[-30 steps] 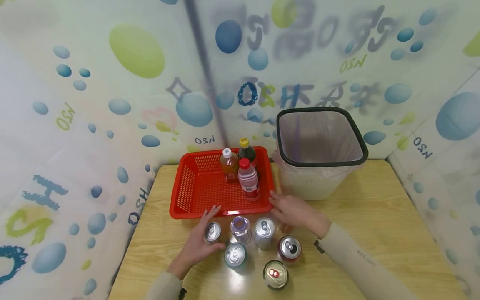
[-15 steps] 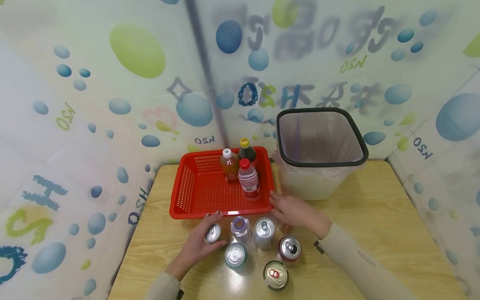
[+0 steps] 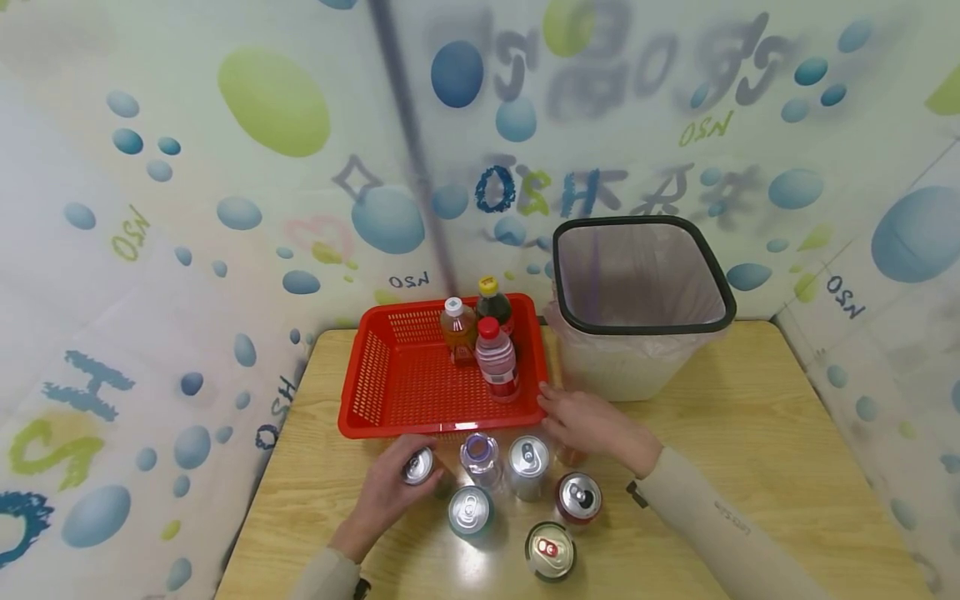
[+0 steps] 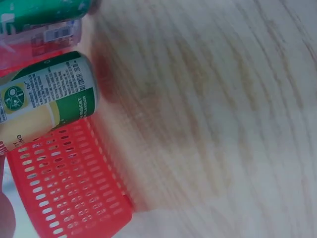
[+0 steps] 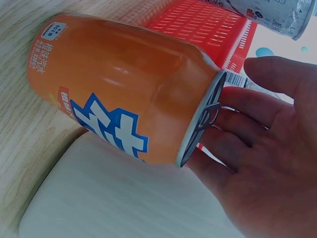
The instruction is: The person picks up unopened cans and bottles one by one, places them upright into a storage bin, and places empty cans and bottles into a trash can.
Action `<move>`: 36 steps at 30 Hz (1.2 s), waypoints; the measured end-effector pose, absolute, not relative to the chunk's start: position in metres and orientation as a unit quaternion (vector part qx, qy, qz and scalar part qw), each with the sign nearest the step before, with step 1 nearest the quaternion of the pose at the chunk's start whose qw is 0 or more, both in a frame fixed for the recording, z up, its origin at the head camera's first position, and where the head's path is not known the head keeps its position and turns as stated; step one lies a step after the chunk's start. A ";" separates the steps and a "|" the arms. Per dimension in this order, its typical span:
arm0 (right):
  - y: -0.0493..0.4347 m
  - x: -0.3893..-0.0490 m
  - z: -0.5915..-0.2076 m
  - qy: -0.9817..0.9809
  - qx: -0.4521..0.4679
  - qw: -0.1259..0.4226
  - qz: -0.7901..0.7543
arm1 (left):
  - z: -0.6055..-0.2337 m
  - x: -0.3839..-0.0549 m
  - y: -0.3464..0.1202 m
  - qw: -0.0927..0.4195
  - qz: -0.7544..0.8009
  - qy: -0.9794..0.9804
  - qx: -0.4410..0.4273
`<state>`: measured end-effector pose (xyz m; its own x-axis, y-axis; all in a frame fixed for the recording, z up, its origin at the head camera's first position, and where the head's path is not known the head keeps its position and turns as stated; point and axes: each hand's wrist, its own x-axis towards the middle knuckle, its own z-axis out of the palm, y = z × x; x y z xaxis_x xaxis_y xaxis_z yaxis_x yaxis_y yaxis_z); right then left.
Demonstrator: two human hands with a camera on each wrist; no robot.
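My left hand [image 3: 390, 487] curls its fingers and thumb round a drink can [image 3: 417, 467] in front of the basket. In the left wrist view this can [image 4: 49, 96] is green, white and cream, with its base close over the table. My right hand [image 3: 588, 425] is at the front right corner of the red basket [image 3: 442, 427], fingers loosely extended. Mostly hidden below it in the head view stands an orange soda can [image 5: 119, 89], whose ring-pull top is close to the fingers in the right wrist view.
An uncapped clear bottle [image 3: 481, 460], a silver can [image 3: 528, 468], a teal can [image 3: 471, 512], a dark red can [image 3: 578, 497] and a gold-topped can [image 3: 551, 551] stand nearby. Three capped bottles, one red-capped [image 3: 498, 362], are in the basket. A lined bin [image 3: 622, 367] stands behind right.
My left hand has gone from spread fingers beside the can to gripping it. The can has shifted slightly left and tilted. My right hand has stayed in place.
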<state>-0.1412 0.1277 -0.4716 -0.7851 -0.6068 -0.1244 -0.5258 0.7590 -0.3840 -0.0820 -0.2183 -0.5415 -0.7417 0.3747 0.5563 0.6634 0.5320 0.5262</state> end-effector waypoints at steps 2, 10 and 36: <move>0.128 -0.141 -0.471 0.930 -0.304 0.120 -0.168 | -0.538 -0.082 -0.220 0.190 -0.377 -0.854 -0.303; 0.128 -0.141 -0.472 0.930 -0.303 0.123 -0.169 | -0.519 -0.085 -0.223 0.194 -0.392 -0.840 -0.320; 0.129 -0.140 -0.471 0.927 -0.304 0.125 -0.181 | -0.413 -0.149 -0.238 0.234 -0.371 -0.876 -0.198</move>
